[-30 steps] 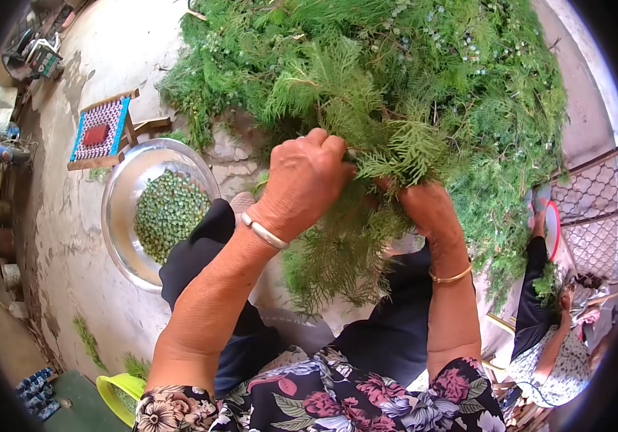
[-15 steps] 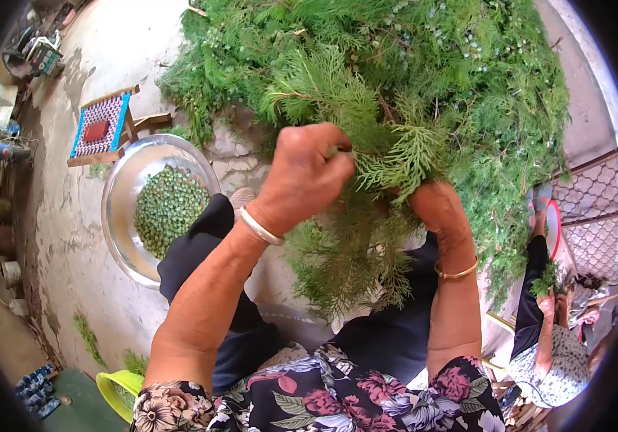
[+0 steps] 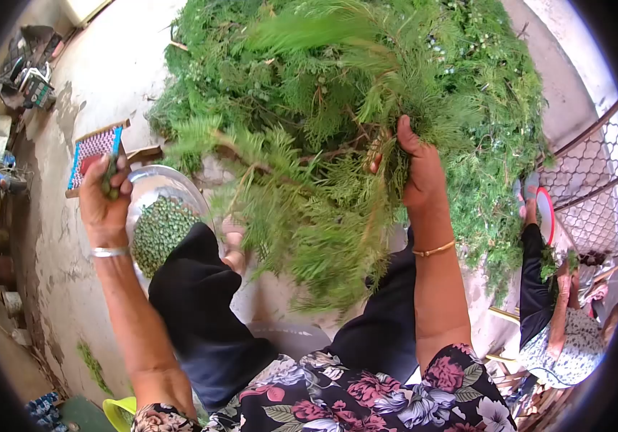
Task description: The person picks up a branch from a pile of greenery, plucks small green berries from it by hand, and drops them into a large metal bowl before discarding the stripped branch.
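My right hand (image 3: 413,169) grips a bushy green conifer branch (image 3: 301,209) and holds it up over my lap, in front of a big heap of the same greenery (image 3: 366,65). My left hand (image 3: 104,194) is out to the left, above a metal basin (image 3: 152,181), with its fingers pinched on a small green picked piece (image 3: 111,176). The basin holds a pile of small green berries (image 3: 159,232). My black-trousered knees lie below the branch.
A small woven stool (image 3: 96,147) stands beyond the basin on the concrete floor. Clutter lines the left wall. Another person (image 3: 550,317) sits at the right near a wire fence (image 3: 597,187). A yellow-green bowl (image 3: 118,414) sits at the bottom left.
My left hand has left the branch and swung out left over the basin with a picked piece. My right hand has lifted the branch higher.
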Tool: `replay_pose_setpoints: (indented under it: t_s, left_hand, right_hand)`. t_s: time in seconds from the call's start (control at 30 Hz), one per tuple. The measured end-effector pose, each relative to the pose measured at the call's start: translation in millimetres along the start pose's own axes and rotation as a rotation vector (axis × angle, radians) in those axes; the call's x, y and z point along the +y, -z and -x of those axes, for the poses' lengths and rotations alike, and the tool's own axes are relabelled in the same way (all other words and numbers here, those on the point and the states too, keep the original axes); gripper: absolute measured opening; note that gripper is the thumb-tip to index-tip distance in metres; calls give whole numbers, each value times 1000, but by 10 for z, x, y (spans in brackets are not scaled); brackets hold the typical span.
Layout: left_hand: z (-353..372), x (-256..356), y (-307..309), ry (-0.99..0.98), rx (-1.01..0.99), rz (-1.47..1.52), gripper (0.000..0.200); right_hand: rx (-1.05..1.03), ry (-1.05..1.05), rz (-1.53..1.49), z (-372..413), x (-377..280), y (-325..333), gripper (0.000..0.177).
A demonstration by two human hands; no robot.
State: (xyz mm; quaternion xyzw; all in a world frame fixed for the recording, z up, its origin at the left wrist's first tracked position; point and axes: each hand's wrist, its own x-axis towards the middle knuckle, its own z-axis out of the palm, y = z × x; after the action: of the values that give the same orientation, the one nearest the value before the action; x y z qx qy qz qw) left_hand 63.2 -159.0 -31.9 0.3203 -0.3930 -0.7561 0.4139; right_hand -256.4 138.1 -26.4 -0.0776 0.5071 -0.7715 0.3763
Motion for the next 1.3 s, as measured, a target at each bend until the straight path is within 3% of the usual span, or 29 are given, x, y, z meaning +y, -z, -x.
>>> replay_pose_setpoints:
  t_s: [0.1,0.17,0.23,0.27,0.3,0.37,0.4,0.43,0.5,0.57,0.7,0.77,0.8,0.9,0.97,1.0,1.03,1.1,1.13,1.2,1.23,1.3]
  left_hand:
    - [141,32,715,-78,307,-251,14]
    - [321,79,1382,-122,94,-732,30]
    - [411,-37,1424,-133,458,-955,51]
    - [538,-7,1422,-179,442,-1182,67]
    - [618,-2,1419,-183,442,-1179,67]
    - [741,13,1322,-376,582,-1626,68]
    - [787,36,1246,-406,552,-1643,63]
    - [879,90,972,-407,554,-1643,63]
    - [1106,109,319,-357,356,-1306,55]
    - [1321,-105,-178,-436,154,-1093,52]
    - [1612,-576,-1018,-672,-379,-1272,60]
    - [1661,-799,-1313,-599,-446,-1256,63]
    - [1664,-913,-1448,-594,-447,-1262,63]
    - [1565,-1183,-1675,-661,-462,-1295,60]
    - [1447,-1259,-1749,-394,-357,-1026,47]
    - [1417,-1232,-1776,-442,-332,-946,28]
    - [1384,-1239,-1727,-448,-338,-952,28]
    - [1301,-1252,-1549,81,-313,-517,25]
    - [1343,-1222,-1503,149,-239,-371,13]
    - [1321,-1219,-1303,124,-248,-295,18]
    - [1304,-1185,-1214,107,-247,-208,24]
    - [1334,-990,-1082,-2,-340,-349,34]
  right_hand:
    - [-133,-57,-150,-119,73,41,36]
    - [-242,-61,-211,-218,154,96,39]
    - [-497,-98,-389,-144,182,39,40]
    - [-552,-158,-510,-104,196,-4,41]
    - [-555,-155,-508,-27,200,-36,41]
    - [-390,-254,-640,197,142,-174,36]
    - [-559,-67,-634,164,245,-137,31]
    - [-561,-67,-634,111,257,-79,31]
    - [-759,-192,-551,-21,244,21,29]
    - [-847,-167,-683,-108,369,-3,32]
    - [-744,-168,-612,131,295,-129,36]
    - [-170,-90,-340,315,232,-209,41]
    - [-404,-243,-479,41,314,-9,45]
    - [-259,-137,-290,277,225,-212,50]
    - [-297,-73,-268,294,181,-248,52]
    - [-330,-9,-239,295,165,-248,55]
    - [-331,-2,-246,280,173,-227,55]
    - [-439,-134,-476,217,208,-166,49]
    - [-443,-122,-483,232,211,-133,49]
    - [-623,-23,-314,319,251,-55,47]
    - [-633,-13,-322,312,278,-25,47]
    - [-924,18,-507,260,340,49,45]
